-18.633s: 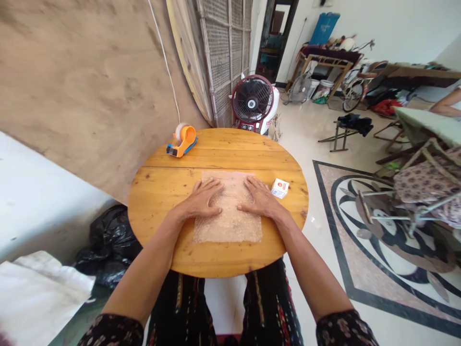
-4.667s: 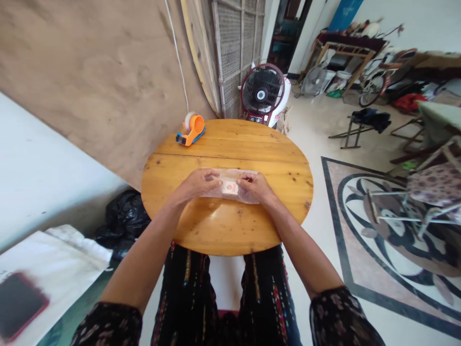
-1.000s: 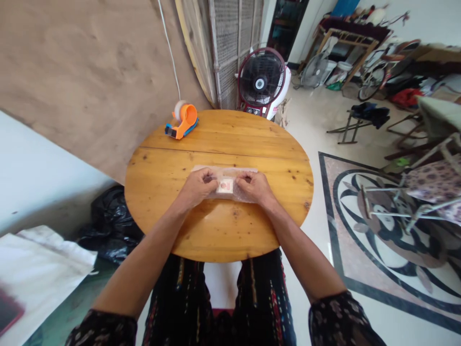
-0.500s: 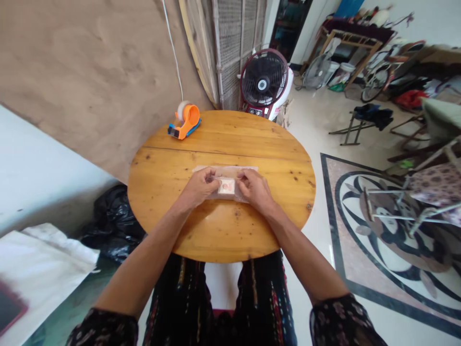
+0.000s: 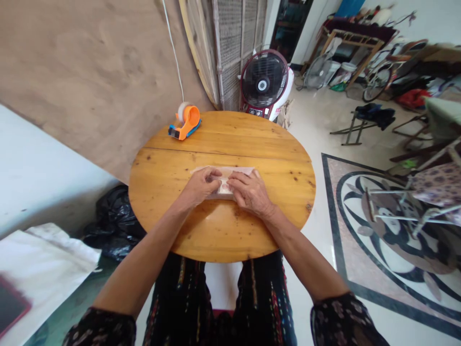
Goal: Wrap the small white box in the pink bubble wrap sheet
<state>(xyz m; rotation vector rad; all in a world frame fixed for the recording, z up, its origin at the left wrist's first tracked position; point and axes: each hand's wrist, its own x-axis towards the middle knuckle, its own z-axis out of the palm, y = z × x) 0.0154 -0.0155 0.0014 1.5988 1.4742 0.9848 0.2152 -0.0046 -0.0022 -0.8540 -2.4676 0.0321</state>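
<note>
A small white box (image 5: 225,188) with a reddish print lies on a sheet of translucent plastic wrap (image 5: 230,171) in the middle of the round wooden table. My left hand (image 5: 201,186) is closed at the box's left side, thumb and fingers pinched on the wrap. From the right, my right hand (image 5: 252,193) reaches over the box's right part, its bent fingers pressed together on the wrap there. Both hands hide the sheet's ends and much of the box. Whether the wrap's right side lies folded over the box, I cannot tell.
An orange tape dispenser (image 5: 187,123) stands at the table's (image 5: 223,230) far left edge. Behind the table is a fan (image 5: 264,81). A black plastic bag (image 5: 117,218) lies on the left, and a folding stool (image 5: 355,127) stands to the right.
My right hand has moved left, from the wrap beside the box to over the box's right part, covering more of it. My left hand has stayed nearly still.
</note>
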